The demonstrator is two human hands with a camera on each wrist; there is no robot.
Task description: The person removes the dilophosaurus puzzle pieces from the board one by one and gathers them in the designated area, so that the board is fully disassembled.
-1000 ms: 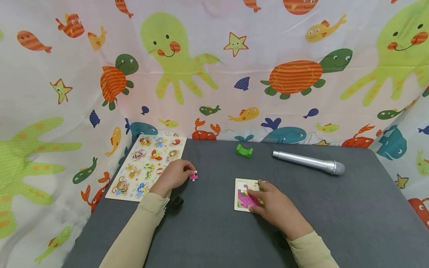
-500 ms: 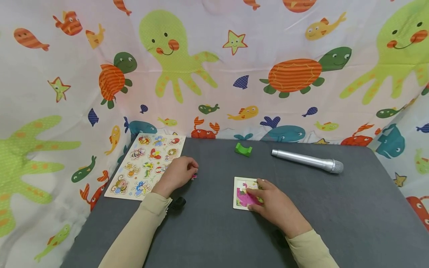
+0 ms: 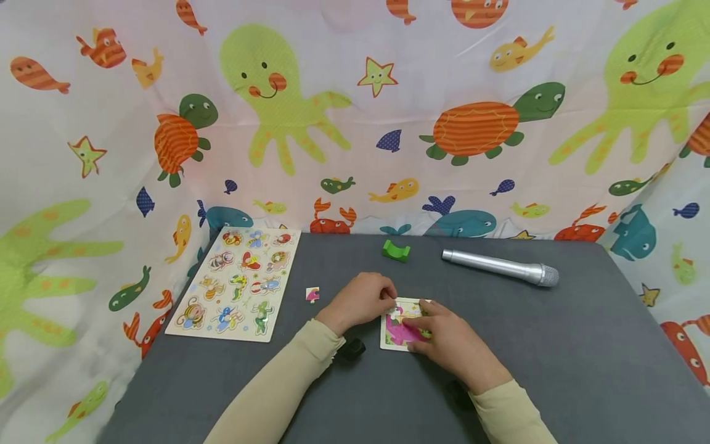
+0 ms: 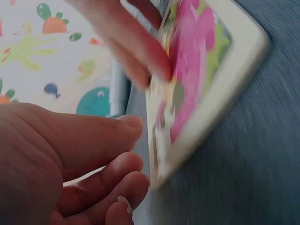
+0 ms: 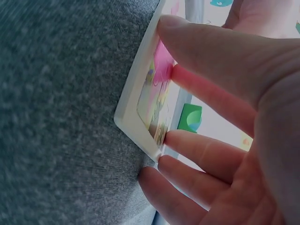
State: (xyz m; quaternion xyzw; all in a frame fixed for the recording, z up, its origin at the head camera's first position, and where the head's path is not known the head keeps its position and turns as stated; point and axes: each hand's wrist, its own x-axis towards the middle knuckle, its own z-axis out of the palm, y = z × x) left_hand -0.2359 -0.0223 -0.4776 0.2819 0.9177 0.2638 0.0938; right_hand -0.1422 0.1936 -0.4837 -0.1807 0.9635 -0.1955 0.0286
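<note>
Right hand [image 3: 457,345] rests on one dinosaur jigsaw [image 3: 395,338]

The one framed jigsaw lies under its outstretched thumb and fingers. The left hand [image 3: 360,299] is at the frame's far left corner, thumb apart from loosely bent fingers, nothing visible between. Left of those fingers: one loose jigsaw piece [image 3: 312,294], one board [image 3: 230,290] of twelve cartoon creatures. Beyond the right fingers: one green notched block [image 3: 396,251], one silver microphone [image 3: 499,267].
</note>
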